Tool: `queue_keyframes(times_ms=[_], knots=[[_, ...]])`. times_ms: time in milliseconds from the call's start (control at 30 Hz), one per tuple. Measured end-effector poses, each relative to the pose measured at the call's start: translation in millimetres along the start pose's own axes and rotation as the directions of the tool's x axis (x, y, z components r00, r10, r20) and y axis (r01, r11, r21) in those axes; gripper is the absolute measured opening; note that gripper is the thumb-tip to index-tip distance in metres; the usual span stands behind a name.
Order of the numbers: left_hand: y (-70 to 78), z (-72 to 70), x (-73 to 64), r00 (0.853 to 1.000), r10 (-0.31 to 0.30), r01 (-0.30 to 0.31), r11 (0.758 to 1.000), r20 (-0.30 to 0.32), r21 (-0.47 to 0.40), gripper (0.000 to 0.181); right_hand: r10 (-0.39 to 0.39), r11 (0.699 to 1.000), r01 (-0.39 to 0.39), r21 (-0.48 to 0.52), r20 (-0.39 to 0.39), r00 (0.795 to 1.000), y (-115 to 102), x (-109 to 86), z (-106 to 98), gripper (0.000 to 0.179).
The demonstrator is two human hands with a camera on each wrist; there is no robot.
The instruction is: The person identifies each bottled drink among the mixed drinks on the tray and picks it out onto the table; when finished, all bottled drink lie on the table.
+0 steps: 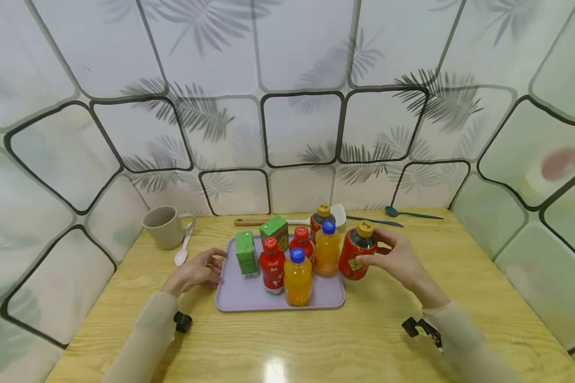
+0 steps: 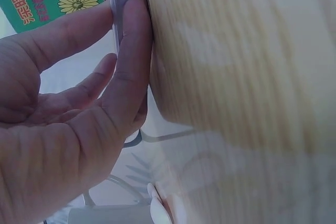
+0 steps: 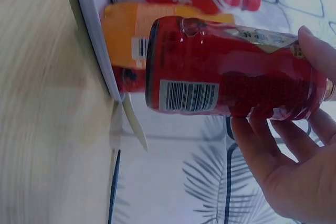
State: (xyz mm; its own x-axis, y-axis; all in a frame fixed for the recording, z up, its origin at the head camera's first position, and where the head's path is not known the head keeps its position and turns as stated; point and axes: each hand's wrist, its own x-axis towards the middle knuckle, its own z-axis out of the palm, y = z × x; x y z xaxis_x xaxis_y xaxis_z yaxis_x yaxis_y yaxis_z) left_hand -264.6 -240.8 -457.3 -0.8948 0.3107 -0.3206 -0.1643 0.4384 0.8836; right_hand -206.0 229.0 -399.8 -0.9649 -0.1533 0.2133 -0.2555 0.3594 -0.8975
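Note:
My right hand (image 1: 402, 259) grips a red bottle with a yellow cap (image 1: 356, 256) near its upper part, beside the right end of a lilac tray (image 1: 249, 302). In the right wrist view the barcode side of this bottle (image 3: 210, 72) shows, its base off the table. At the tray's left rim, my left hand (image 1: 198, 272) pinches the edge (image 2: 119, 3) between thumb and finger. On the tray stand green juice cartons (image 1: 246, 255), red-capped bottles (image 1: 272, 268), blue-capped orange juice bottles (image 1: 298, 279) and another yellow-capped bottle (image 1: 322, 217), partly hidden.
A grey mug (image 1: 163, 227) and a pale pink spoon (image 1: 183, 250) are at the table's back left. Behind the tray lie a wooden-handled spatula (image 1: 254, 222), a dark blue utensil (image 1: 376, 219) and a dark teal spoon (image 1: 414, 214), close to the patterned wall.

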Motion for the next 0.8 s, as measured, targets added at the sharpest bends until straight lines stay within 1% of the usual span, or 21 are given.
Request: queue_keyframes(times_ms=[100, 267, 367, 433, 500, 600, 700, 800], knots=[[-1.3, -0.3, 0.4, 1.000, -0.002, 0.002, 1.000, -0.007, 0.009, 0.072, 0.003, 1.000, -0.003, -0.025, -0.016, 1.000, 1.8, 3.7, -5.6, 0.067], [-1.4, 0.6, 1.5, 1.000, 0.012, -0.012, 1.000, -0.009, 0.020, 0.072, 0.041, 0.997, -0.045, -0.067, -0.066, 0.997, 8.7, 7.4, -13.8, 0.071], [1.2, 1.6, 1.3, 1.000, 0.020, -0.020, 1.000, -0.008, 0.010, 0.071, 0.066, 0.994, -0.074, -0.081, -0.096, 0.993, 13.9, 10.3, -19.3, 0.075], [2.9, 1.9, 0.6, 1.000, 0.020, -0.020, 1.000, -0.006, 0.011, 0.072, 0.081, 0.992, -0.089, -0.086, -0.101, 0.992, 17.9, 12.5, -23.3, 0.076], [3.8, 2.4, 0.3, 1.000, 0.008, -0.008, 1.000, -0.016, 0.006, 0.071, 0.093, 0.991, -0.102, -0.084, -0.103, 0.990, 22.0, 14.4, -27.0, 0.077], [3.9, 2.7, -0.3, 1.000, 0.004, -0.004, 1.000, -0.018, 0.012, 0.071, 0.100, 0.990, -0.110, -0.090, -0.109, 0.989, 28.5, 16.7, -32.4, 0.077], [3.7, 2.8, -1.0, 1.000, 0.011, -0.011, 1.000, -0.018, 0.008, 0.071, 0.094, 0.989, -0.107, -0.103, -0.130, 0.987, 33.3, 18.6, -36.9, 0.075], [2.6, 1.6, -0.4, 1.000, 0.012, -0.012, 1.000, -0.023, 0.003, 0.071, 0.104, 0.986, -0.122, -0.112, -0.152, 0.983, 35.3, 20.1, -41.1, 0.076]])
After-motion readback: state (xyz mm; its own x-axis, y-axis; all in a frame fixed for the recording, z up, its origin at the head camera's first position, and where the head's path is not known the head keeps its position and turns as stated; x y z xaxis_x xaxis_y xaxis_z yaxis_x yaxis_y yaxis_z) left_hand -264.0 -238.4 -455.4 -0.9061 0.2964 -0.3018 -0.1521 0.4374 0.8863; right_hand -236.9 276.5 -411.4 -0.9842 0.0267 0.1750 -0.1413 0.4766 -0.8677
